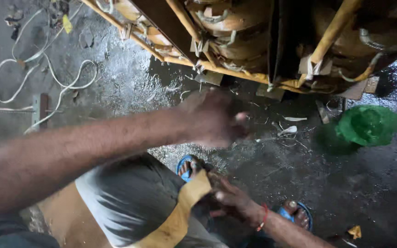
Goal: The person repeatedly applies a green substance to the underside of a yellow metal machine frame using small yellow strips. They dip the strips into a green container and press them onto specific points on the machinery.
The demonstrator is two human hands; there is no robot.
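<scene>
My left hand [212, 120] reaches out over the wet floor just below a large wound coil assembly [235, 27] with yellow-brown frame bars. The hand is blurred and its fingers look bunched; whether it holds anything is unclear. Lower down, my right hand [231, 200], with a red thread at the wrist, grips the upper end of a wide yellow-brown strip [184, 206]. That strip runs down across my knee in grey shorts [125, 197].
My feet in blue sandals [185, 166] rest on the dark, wet floor. A green plastic bowl [367, 125] sits at the right. White cables [47, 78] loop across the floor at the left, with scraps and white bits [290, 130] near the coil's base.
</scene>
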